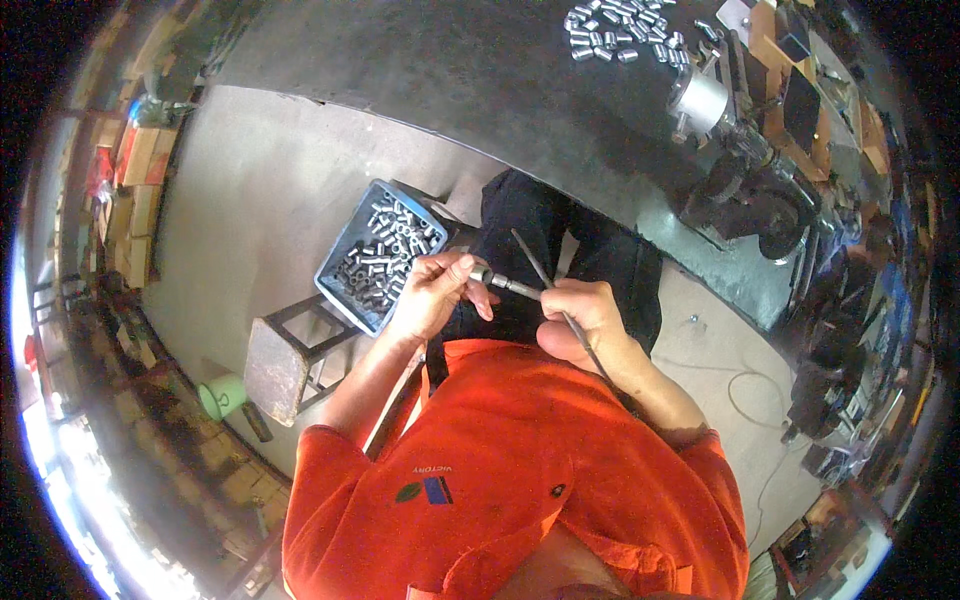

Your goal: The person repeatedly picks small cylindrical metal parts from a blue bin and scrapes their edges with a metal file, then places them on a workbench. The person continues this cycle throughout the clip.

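Observation:
In front of my waist, my left hand [436, 288] pinches a small shiny metal sleeve [482, 275] between thumb and fingers. My right hand [582, 316] is closed round a T-shaped tool, whose long thin crossbar [533, 257] sticks out on both sides of the fist. The tool's shaft [522, 289] points left and meets the sleeve; how deep it goes in cannot be made out. Just beyond my left hand, a blue plastic crate [326, 268] holds many similar metal sleeves [385, 255].
A dark metal workbench [420, 60] runs across the far side. On it lie a pile of metal sleeves [625, 28] and a vise-like fixture [698, 100]. A worn stool [275, 372] stands at left by a pale green cup [222, 395]. A cable [745, 400] crosses the floor at right.

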Demonstrator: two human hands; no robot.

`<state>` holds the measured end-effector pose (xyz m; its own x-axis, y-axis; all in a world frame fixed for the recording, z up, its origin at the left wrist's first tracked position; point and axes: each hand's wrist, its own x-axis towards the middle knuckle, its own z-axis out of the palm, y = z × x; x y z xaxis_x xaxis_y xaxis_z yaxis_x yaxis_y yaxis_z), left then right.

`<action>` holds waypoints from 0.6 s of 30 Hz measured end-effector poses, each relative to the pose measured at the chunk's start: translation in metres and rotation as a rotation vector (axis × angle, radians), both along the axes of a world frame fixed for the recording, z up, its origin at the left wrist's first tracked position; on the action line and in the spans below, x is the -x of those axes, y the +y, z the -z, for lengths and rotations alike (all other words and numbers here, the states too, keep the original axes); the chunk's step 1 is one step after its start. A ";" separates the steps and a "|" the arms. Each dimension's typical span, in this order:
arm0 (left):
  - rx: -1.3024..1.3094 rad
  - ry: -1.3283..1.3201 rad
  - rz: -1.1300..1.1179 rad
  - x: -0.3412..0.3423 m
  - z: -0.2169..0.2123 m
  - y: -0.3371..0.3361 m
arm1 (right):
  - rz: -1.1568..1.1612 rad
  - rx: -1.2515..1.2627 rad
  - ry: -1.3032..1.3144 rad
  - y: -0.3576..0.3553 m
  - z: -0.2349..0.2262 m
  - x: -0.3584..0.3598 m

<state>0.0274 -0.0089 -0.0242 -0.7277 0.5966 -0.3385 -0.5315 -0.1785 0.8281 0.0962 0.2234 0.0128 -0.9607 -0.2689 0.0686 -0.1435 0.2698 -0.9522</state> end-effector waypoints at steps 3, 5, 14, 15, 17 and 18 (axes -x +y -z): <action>0.242 0.289 0.155 0.009 -0.028 0.007 | 0.010 -0.119 0.040 -0.004 0.000 -0.002; 0.247 0.405 0.228 0.014 -0.031 0.009 | 0.019 -0.108 0.046 -0.006 0.001 -0.001; 0.249 0.337 0.261 0.014 -0.039 0.018 | 0.053 0.029 -0.002 -0.005 0.010 -0.001; 0.254 0.282 0.240 0.013 -0.040 0.018 | 0.049 0.029 -0.006 -0.004 0.009 -0.001; 0.288 0.366 0.185 0.019 -0.039 0.014 | 0.070 0.011 0.023 0.000 0.012 -0.005; 0.305 0.408 0.157 0.023 -0.036 0.012 | 0.082 0.002 0.038 0.002 0.013 -0.007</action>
